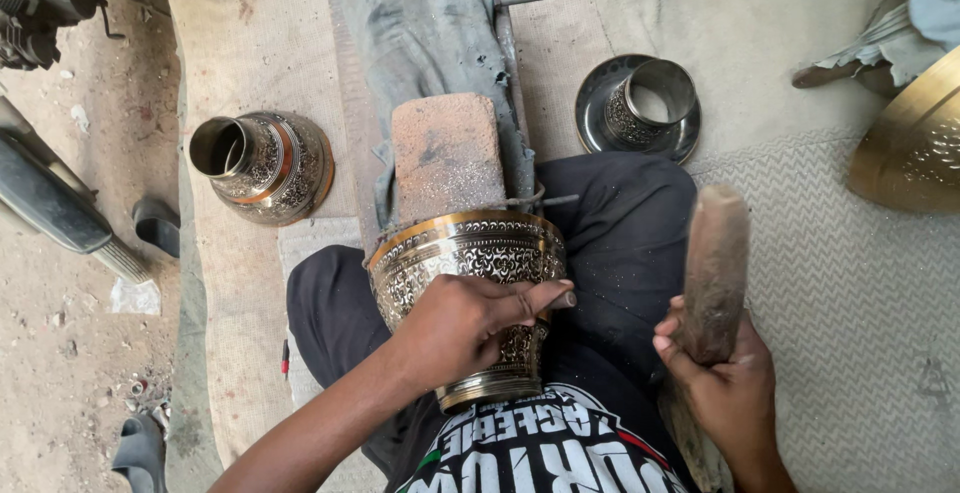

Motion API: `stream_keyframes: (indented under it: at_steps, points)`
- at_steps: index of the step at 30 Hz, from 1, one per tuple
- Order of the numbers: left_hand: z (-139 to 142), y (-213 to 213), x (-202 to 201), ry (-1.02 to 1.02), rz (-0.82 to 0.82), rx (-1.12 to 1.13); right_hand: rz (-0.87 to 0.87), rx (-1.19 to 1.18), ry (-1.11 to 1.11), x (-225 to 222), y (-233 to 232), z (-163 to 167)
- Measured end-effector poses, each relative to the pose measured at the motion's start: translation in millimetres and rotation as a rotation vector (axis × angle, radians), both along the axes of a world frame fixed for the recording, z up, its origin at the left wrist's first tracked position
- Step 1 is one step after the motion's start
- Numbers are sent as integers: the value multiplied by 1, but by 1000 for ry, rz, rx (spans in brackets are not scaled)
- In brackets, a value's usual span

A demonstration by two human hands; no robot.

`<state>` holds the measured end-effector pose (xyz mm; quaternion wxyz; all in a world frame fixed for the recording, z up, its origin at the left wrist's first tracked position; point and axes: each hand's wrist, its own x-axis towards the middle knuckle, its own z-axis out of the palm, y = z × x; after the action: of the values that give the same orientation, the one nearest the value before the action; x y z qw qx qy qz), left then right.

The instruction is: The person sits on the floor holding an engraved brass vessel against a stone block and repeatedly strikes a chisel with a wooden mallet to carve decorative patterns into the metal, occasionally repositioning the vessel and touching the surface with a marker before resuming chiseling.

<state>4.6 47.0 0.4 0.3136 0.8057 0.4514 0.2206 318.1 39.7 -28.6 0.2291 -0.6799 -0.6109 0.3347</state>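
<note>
One head-worn camera looks steeply down, close over the lap.

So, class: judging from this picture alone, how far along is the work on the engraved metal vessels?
Looks done: two engraved pieces, one at left and one at right, stand set aside on the mat. In hand: the left hand steadies an engraved vessel; the right hand grips a wooden mallet. What remains cannot be told.

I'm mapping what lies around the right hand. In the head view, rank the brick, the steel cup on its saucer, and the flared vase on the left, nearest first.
From the right hand:
1. Brick, up-left on the cloth-covered board.
2. Steel cup, straight ahead on the mat.
3. Flared vase, far left.
</note>
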Motion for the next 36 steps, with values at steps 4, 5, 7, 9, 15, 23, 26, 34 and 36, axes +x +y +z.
stream_keyframes:
  at_steps: [4, 5, 7, 9, 15, 23, 26, 34, 36]
  points:
    - [-3, -5, -4, -65, 21, 54, 9, 132, -65, -2, -4, 5]
    - [-4, -6, -5, -141, 39, 74, 6, 86, -41, -2, -4, 7]
    - [-5, -6, -4, -82, 57, 64, -4, -2, 7, -4, -2, 10]
    - [-4, -8, -4, -58, 70, 48, 31, 94, -34, -4, -1, 13]
    - [4, -10, -6, -91, 61, 97, 18, 107, -28, -15, 2, 19]
    - [2, -14, -6, -170, 131, 63, 54, 69, -83, -22, 14, 41]
    - [2, -17, -6, -95, 113, 83, 46, 126, 89, -25, 18, 45]
    - [2, -20, -6, -234, 182, 110, 140, 50, -396, -30, 25, 52]
    - [1, -20, -7, -177, 170, 105, 43, 47, 143, -32, 26, 50]
